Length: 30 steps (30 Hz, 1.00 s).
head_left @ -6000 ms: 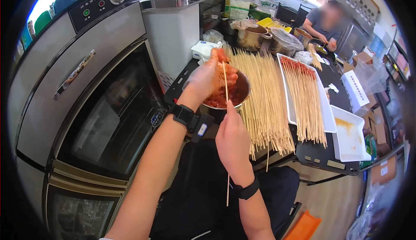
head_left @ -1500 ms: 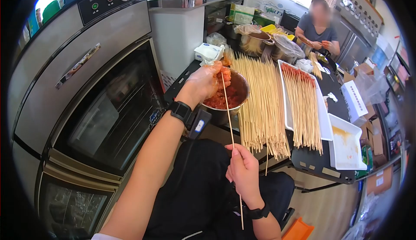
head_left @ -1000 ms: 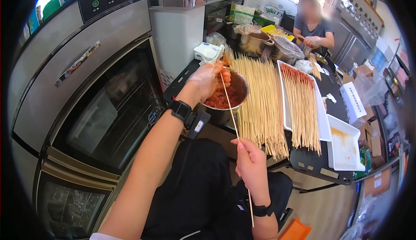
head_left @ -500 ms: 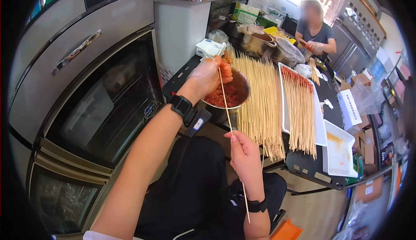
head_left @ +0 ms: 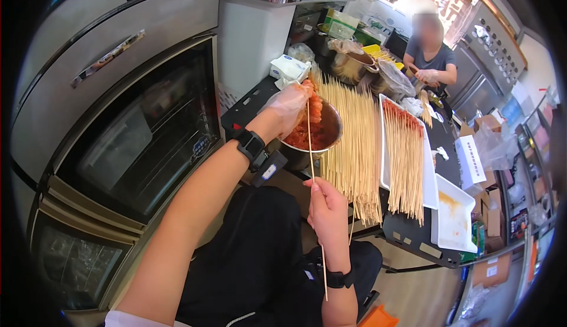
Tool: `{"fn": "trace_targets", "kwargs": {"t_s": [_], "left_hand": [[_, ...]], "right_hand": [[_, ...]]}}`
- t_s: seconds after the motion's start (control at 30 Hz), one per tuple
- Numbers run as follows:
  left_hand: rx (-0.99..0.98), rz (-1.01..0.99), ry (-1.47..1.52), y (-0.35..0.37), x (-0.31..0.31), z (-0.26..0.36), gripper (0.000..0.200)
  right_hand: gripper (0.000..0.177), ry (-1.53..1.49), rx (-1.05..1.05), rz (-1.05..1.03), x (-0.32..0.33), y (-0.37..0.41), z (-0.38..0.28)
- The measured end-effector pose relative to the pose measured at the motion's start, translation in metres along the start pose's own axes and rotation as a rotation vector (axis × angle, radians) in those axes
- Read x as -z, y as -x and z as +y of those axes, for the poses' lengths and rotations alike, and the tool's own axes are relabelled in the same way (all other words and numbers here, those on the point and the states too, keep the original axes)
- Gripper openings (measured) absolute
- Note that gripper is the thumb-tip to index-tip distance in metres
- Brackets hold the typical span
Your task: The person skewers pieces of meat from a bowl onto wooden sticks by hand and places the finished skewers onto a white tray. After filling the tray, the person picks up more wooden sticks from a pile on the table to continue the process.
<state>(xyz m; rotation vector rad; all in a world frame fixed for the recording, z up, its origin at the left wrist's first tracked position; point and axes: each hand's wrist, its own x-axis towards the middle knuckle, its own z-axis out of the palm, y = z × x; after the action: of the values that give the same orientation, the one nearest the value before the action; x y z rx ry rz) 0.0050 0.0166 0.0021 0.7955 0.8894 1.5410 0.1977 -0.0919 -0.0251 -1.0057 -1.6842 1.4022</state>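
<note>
My left hand (head_left: 286,106), in a clear plastic glove, is closed on a piece of red, sauce-coated meat (head_left: 315,110) above the pot's near rim. A long thin wooden skewer (head_left: 310,157) runs from the meat down toward my lap. Lower down, my right hand (head_left: 328,210), ungloved, pinches that skewer along its length. The metal pot (head_left: 338,140) below my left hand contains more red meat (head_left: 306,136). Beside the pot lies a thick pile of bare skewers (head_left: 353,150). The skewer's tip is hidden in the meat.
Meat-tipped skewers (head_left: 405,164) lie in a white tray (head_left: 384,176). A stained white tray (head_left: 442,235) sits at the table's right end. A tissue pack (head_left: 289,67) stands behind the pot. An oven (head_left: 142,132) is close at left. Across the table sits another person (head_left: 434,55).
The view has shifted slightly. My left hand still grips the meat, and my right hand sits a little further left with the skewer. The co-worker's hands have moved.
</note>
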Motion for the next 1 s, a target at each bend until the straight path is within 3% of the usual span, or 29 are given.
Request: {"fn": "trace_targets", "kwargs": {"t_s": [0.17, 0.43, 0.87, 0.97, 1.0], "left_hand": [[-0.018, -0.013, 0.008, -0.001, 0.0, 0.0, 0.008], [-0.074, 0.132, -0.117, 0.001, -0.007, -0.001, 0.034], [-0.012, 0.225, -0.2, 0.005, -0.011, 0.002, 0.033], [0.031, -0.03, 0.046, -0.001, 0.002, -0.002, 0.02], [0.032, -0.032, 0.052, 0.001, 0.003, 0.001, 0.02]], "right_hand": [[0.019, -0.01, 0.009, 0.033, -0.001, 0.0, 0.002], [0.019, 0.131, 0.096, 0.113, -0.008, -0.003, 0.007], [0.018, 0.274, 0.172, 0.167, -0.014, 0.001, -0.008], [0.017, 0.27, 0.201, 0.182, -0.011, 0.006, -0.004], [0.017, 0.276, 0.199, 0.182, -0.01, 0.007, -0.004]]}}
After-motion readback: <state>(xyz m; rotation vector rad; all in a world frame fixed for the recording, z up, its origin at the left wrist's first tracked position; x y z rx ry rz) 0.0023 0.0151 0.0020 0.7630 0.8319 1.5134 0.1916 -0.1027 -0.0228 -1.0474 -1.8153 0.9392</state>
